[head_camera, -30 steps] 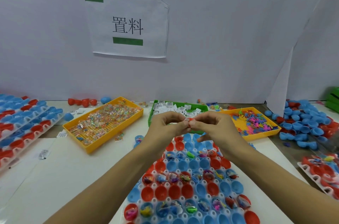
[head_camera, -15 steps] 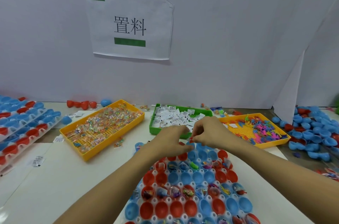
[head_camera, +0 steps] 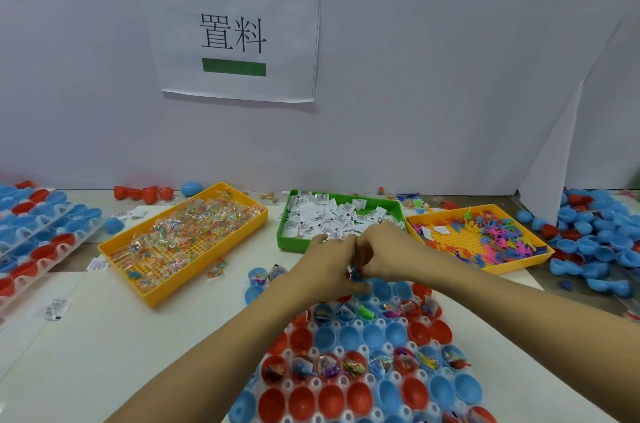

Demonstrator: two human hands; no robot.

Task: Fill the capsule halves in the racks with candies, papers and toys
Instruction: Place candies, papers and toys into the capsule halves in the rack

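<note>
A clear rack (head_camera: 349, 351) of red and blue capsule halves lies in front of me; two of its rows hold candies, papers and toys. My left hand (head_camera: 329, 266) and my right hand (head_camera: 384, 253) meet over the rack's far edge, fingers curled together around small items (head_camera: 355, 272) that are mostly hidden. Behind them stand a yellow tray of wrapped candies (head_camera: 180, 235), a green tray of folded papers (head_camera: 332, 214) and a yellow tray of small plastic toys (head_camera: 481, 235).
More racks of capsule halves (head_camera: 38, 232) lie at the left edge. A heap of loose blue and red halves (head_camera: 602, 242) fills the right side. Stray halves (head_camera: 258, 275), candies and paper slips lie between the trays. A white wall with a paper sign (head_camera: 232, 31) closes the back.
Both hands came down from mid-air to the far edge of the rack, still pressed together. The camera view moved closer and lower.
</note>
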